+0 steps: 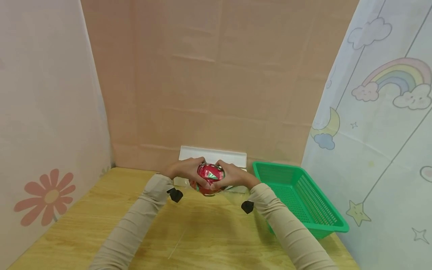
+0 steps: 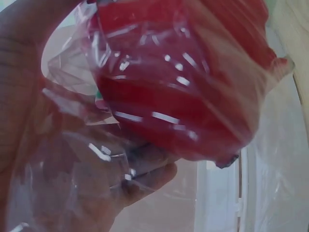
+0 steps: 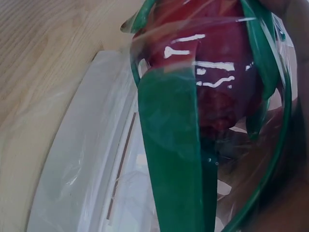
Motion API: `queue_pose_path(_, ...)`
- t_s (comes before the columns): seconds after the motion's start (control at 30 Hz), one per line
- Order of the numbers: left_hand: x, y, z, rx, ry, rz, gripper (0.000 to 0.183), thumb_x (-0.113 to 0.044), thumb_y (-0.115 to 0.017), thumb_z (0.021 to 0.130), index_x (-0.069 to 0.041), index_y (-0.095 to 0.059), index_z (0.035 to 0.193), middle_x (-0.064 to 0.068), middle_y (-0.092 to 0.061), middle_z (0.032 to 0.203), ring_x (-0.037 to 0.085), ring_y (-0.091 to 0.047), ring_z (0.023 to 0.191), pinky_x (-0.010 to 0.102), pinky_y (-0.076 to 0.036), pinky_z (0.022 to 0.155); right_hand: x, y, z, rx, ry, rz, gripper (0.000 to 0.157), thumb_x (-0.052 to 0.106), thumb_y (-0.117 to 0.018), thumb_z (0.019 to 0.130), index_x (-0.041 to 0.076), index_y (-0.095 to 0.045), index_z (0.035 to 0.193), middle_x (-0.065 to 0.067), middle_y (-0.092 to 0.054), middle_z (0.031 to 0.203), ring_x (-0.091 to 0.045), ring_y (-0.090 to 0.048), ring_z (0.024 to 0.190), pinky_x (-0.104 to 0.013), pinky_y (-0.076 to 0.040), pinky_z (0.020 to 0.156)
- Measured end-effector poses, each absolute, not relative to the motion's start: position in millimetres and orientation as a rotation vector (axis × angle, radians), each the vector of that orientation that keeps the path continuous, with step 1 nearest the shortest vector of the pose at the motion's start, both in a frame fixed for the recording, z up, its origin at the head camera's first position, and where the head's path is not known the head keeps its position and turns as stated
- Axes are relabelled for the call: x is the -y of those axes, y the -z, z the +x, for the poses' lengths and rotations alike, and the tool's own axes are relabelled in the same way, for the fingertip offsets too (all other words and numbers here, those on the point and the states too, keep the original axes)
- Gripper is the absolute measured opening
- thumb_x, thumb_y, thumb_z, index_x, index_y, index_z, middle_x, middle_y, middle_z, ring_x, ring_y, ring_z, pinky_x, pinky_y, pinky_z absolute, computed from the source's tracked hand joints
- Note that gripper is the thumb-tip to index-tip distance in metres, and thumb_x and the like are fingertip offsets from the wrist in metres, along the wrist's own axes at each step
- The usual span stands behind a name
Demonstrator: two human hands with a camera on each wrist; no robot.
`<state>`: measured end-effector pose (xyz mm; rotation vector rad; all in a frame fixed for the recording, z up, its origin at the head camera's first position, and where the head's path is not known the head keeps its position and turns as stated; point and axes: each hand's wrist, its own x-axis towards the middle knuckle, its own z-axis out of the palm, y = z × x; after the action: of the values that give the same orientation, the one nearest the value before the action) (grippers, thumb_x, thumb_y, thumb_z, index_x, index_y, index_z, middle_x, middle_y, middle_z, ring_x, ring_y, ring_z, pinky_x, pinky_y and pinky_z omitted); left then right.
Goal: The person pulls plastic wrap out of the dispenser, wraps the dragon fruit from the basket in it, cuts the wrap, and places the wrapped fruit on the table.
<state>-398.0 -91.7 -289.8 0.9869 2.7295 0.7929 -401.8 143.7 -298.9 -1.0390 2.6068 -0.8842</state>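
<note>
Both hands hold a glossy red bundle with green strips (image 1: 210,173), wrapped in clear plastic, above the middle of the table. My left hand (image 1: 185,169) grips its left side and my right hand (image 1: 234,175) its right, thumbs meeting on the near face. In the left wrist view the rounded red side (image 2: 178,82) fills the top, with loose clear film (image 2: 58,169) over the palm and fingers. Broad green strips (image 3: 171,135) hang from the red body in the right wrist view. Its exact kind I cannot tell.
Behind and beneath the hands lies an opened white box (image 1: 212,155), partly hidden by them. A green plastic basket (image 1: 324,195) stands at the right on the wooden table (image 1: 199,232). A tan cloth backdrop (image 1: 209,82) hangs at the back, with printed curtains on both sides.
</note>
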Motion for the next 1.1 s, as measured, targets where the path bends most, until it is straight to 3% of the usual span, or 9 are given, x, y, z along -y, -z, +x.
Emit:
queue_pose_path(0.47,97.5,326.0,-420.6,-2.576,-0.917,0.896,0.074,-0.051,-0.079,0.076,-0.003,-0.053,0.127,0.004,-0.063,0.111,0.016,-0.062,0.097,0.035,-0.056,0.083,-144.9,326.8,-419.0,-2.579,0.823,-1.000,0.076,0.059,-0.074,0.079,0.015,-0.052,0.138,0.004,-0.063,0.120,-0.012,-0.061,0.105,-0.035,-0.052,0.089)
queue_pose_path(0.63,101.0,345.2,-432.7,-2.515,-0.928,0.869,0.088,-0.056,-0.073,0.078,0.003,-0.048,0.138,0.010,-0.061,0.122,0.022,-0.061,0.107,0.042,-0.052,0.092,-145.8,344.9,-426.1,-2.587,0.858,-0.946,0.084,0.065,-0.072,0.079,0.011,-0.049,0.140,-0.007,-0.058,0.131,-0.020,-0.058,0.115,-0.041,-0.050,0.094)
queue_pose_path(0.77,101.3,356.5,-441.1,-2.498,-0.890,0.840,0.095,-0.060,-0.069,0.079,0.008,-0.046,0.141,0.015,-0.059,0.129,0.025,-0.059,0.112,0.045,-0.050,0.095,-146.8,360.6,-431.3,-2.618,0.886,-0.879,0.083,0.068,-0.070,0.078,0.009,-0.049,0.133,-0.011,-0.059,0.126,-0.020,-0.060,0.109,-0.041,-0.051,0.090)
queue_pose_path(0.93,100.8,368.8,-449.7,-2.434,-0.935,0.775,0.083,-0.060,-0.067,0.082,0.005,-0.055,0.132,0.009,-0.066,0.112,0.018,-0.063,0.095,0.041,-0.053,0.087,-150.1,373.3,-440.4,-2.535,0.972,-0.883,0.069,0.064,-0.067,0.085,0.009,-0.054,0.124,-0.009,-0.066,0.115,-0.021,-0.066,0.098,-0.039,-0.053,0.086)
queue_pose_path(1.1,99.4,379.2,-454.4,-2.356,-1.004,0.726,0.065,-0.055,-0.067,0.086,0.001,-0.066,0.118,0.009,-0.071,0.092,0.013,-0.062,0.076,0.039,-0.055,0.082,-154.7,383.2,-448.5,-2.545,0.974,-0.937,0.070,0.066,-0.062,0.088,0.007,-0.061,0.126,-0.014,-0.061,0.130,-0.033,-0.062,0.116,-0.047,-0.052,0.091)
